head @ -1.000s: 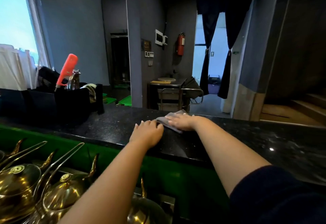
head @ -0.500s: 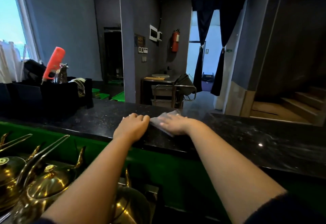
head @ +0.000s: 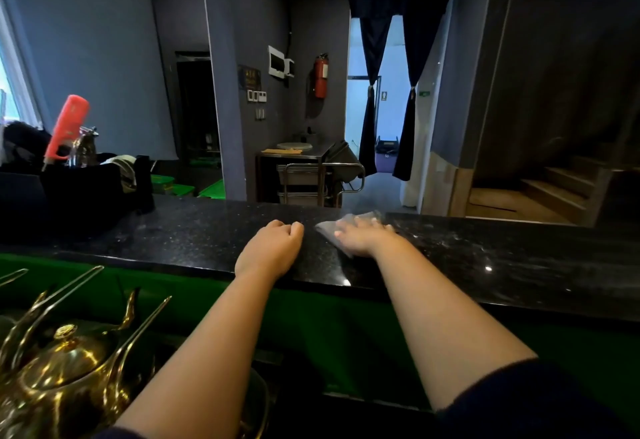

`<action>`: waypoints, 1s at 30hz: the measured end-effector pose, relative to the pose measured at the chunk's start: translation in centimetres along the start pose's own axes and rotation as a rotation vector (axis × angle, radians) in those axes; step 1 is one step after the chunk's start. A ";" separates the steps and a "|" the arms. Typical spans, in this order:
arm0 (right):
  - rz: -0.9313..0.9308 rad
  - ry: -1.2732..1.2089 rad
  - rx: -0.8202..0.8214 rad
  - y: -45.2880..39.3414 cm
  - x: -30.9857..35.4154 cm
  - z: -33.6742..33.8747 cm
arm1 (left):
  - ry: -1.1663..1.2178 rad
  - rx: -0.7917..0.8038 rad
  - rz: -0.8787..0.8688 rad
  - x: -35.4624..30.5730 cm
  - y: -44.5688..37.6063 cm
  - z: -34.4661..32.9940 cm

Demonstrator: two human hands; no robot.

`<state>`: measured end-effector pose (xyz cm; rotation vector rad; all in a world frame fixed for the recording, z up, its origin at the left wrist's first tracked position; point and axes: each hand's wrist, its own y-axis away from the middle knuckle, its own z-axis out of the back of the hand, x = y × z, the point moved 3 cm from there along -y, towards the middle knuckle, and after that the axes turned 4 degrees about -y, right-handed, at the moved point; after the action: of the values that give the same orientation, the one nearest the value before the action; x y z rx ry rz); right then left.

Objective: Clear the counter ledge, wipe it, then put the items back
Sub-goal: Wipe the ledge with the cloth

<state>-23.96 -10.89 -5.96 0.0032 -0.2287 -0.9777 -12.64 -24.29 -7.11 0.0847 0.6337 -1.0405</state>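
Her right hand [head: 363, 236] presses flat, fingers spread, on one grey cloth [head: 334, 231] mid-ledge [head: 173, 241]; the left hand [head: 270, 251] (fingers curled, holding nothing) rests just beside it. Two hands, one cloth.

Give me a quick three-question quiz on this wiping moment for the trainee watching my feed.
1. True or false: the right hand presses flat on the grey cloth on the black counter ledge.
2. Multiple choice: the left hand is A) holding the cloth, B) resting on the ledge with fingers curled and nothing in it, C) lifting a brass teapot.
3. Fill in: the red-handled tool stands in the black ___ at the ledge's left end.

Key: 1 true; 2 B; 3 holder.
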 end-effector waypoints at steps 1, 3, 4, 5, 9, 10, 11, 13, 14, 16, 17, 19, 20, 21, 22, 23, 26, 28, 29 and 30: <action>0.079 0.012 0.007 0.8 1.5 -0.5 | 0.011 -0.013 0.013 0.0 0.0 0.0; 0.238 0.037 0.023 2.8 3.5 -1.6 | 0.032 -0.021 0.038 0.3 -0.1 0.0; 0.303 0.045 0.029 3.9 3.6 -1.9 | 0.046 -0.019 0.049 0.4 -0.1 0.1; 0.353 0.045 0.038 4.9 3.0 -2.1 | 0.054 -0.019 0.058 0.5 -0.1 0.2; 0.342 -0.024 0.061 7.2 -2.1 -1.2 | 0.010 -0.011 0.072 0.5 0.4 0.2; 0.271 -0.047 0.044 7.0 -3.6 -0.8 | 0.014 -0.008 0.056 0.2 0.6 0.2; 0.184 -0.058 0.023 6.7 -4.9 -0.4 | 0.032 0.000 0.037 -0.1 0.8 0.1; 0.036 -0.043 -0.016 6.0 -6.1 0.0 | 0.107 0.021 0.017 -0.8 1.5 -0.1; -0.004 -0.026 -0.026 5.8 -5.7 0.0 | 0.140 0.024 0.011 -1.1 1.8 -0.2; 0.015 -0.011 -0.028 5.8 -3.2 -0.4 | 0.157 0.015 0.006 -1.5 2.3 -0.3; 0.074 -0.008 -0.023 6.1 -1.5 -0.8 | 0.146 0.003 0.006 -1.5 2.3 -0.3; 0.223 0.018 -0.010 7.2 1.3 -1.8 | 0.130 -0.022 0.015 -1.3 2.1 -0.3; 0.279 0.031 -0.007 7.8 1.8 -2.0 | 0.119 -0.028 0.023 -1.2 2.1 -0.2; 0.316 0.035 -0.005 8.4 1.5 -2.0 | 0.096 -0.030 0.027 -1.2 1.9 -0.2; 0.335 0.033 -0.001 8.9 0.5 -1.9 | 0.053 -0.013 0.018 -1.5 1.8 -0.3; 0.339 0.028 0.007 9.4 -0.8 -1.6 | 0.021 0.020 0.009 -1.9 1.8 -0.5; 0.250 -0.028 0.017 10.3 -6.0 -0.9 | -0.103 0.094 -0.054 -3.5 2.3 -1.3; 0.108 -0.057 -0.017 10.3 -9.6 0.0 | -0.173 0.115 -0.116 -4.9 2.8 -2.0; 0.028 -0.065 -0.046 10.3 -11.0 0.4 | -0.198 0.127 -0.150 -5.6 3.1 -2.4; -0.047 -0.066 -0.072 10.2 -11.8 0.7 | -0.221 0.133 -0.182 -6.3 3.3 -2.9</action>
<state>-22.07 4.60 -6.41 -0.0905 -0.2549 -1.0331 -13.38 -16.69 -6.91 0.0276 0.3754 -1.2478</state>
